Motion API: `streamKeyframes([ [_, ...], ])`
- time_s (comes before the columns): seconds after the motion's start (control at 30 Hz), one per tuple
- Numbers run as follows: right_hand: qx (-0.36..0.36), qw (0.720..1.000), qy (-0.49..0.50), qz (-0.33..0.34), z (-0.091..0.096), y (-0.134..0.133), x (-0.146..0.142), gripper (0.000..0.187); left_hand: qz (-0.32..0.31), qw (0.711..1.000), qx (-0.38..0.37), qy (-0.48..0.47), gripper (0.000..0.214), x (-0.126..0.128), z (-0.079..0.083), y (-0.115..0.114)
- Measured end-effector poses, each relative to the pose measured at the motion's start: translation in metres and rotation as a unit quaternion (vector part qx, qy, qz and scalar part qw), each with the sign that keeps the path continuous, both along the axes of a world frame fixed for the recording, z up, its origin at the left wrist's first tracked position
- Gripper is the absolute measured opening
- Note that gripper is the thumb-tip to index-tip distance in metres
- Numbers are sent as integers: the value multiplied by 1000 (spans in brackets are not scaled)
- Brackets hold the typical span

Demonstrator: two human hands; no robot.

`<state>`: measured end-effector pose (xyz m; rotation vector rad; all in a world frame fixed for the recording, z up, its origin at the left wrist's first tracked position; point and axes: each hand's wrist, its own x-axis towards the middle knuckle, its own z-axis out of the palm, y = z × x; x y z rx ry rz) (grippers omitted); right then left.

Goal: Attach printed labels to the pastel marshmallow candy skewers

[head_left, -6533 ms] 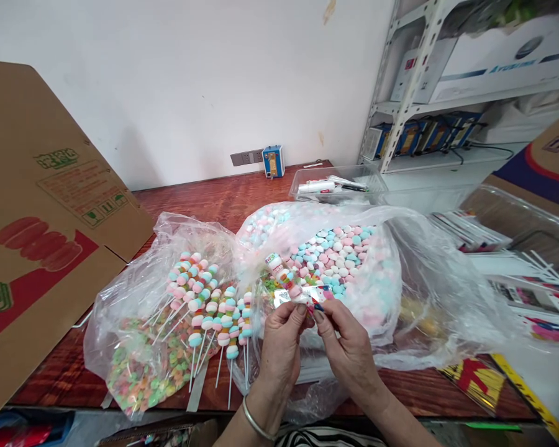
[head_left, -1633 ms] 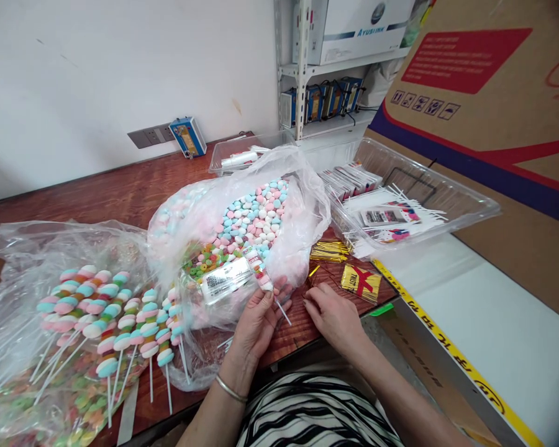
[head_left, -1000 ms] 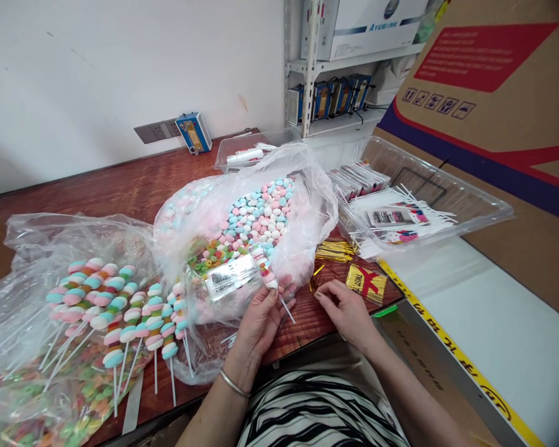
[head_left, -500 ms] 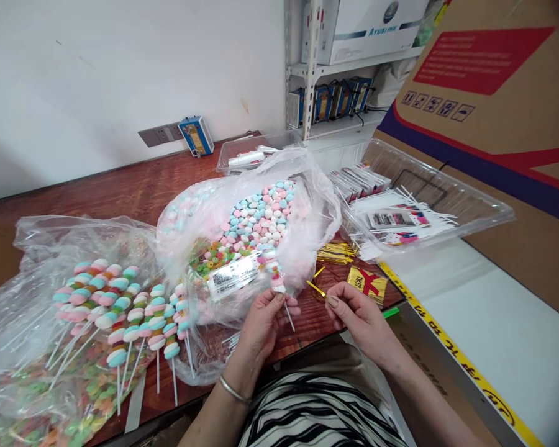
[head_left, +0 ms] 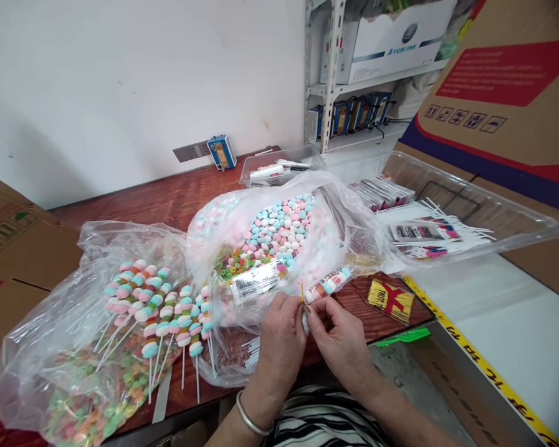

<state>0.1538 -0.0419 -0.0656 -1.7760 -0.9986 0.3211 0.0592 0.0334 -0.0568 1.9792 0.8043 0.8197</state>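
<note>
A candy skewer in a printed clear wrapper [head_left: 328, 285] points up and right from between my hands. My left hand [head_left: 282, 332] is closed around its lower end. Beside it, my right hand [head_left: 338, 332] pinches a gold twist tie [head_left: 302, 292] at the wrapper's neck, its fingertips touching those of the left. The stick's end is mostly hidden by my fingers. Just beyond lies an open plastic bag of pastel candies [head_left: 284, 223], with a flat printed wrapper [head_left: 257, 280] on top. A pack of gold twist ties [head_left: 390, 299] rests to the right.
Several candy skewers [head_left: 142, 292] lie at left on a bag of gummy rings [head_left: 81, 397]. A clear tray [head_left: 531, 226] at right holds wrappers and white sticks. Behind stands a smaller clear box [head_left: 286, 177]. Cardboard boxes [head_left: 498, 81] flank the table.
My hands have come together at the skewer's lower end, bringing the gold twist tie to the wrapper's neck. The skewer now tilts up to the right. The camera view has turned left.
</note>
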Motion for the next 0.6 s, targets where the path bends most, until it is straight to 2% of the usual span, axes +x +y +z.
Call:
streamKeyframes([
  [0.1,2,1000,10,-11,0,2,0,20,25,999,-10,-29,16,0,-6,0],
  [0.2,7,1000,16,-15,0,4,1,21,48,991,-66,-105,14,0,-10,0],
  [0.27,9,1000,20,-14,0,5,1,21,40,983,-105,-144,18,0,-10,0],
  [0.37,5,1000,17,-7,1,6,2,20,26,980,-122,-156,14,-1,-7,1],
  [0.47,1,1000,-15,-3,0,7,3,20,38,979,-136,-149,9,1,-5,3],
  [0.53,3,999,-52,1,-3,9,4,20,33,966,-209,-151,7,3,-6,5],
  [0.6,7,996,-86,9,-8,11,5,19,20,924,-335,-183,13,7,-8,6],
])
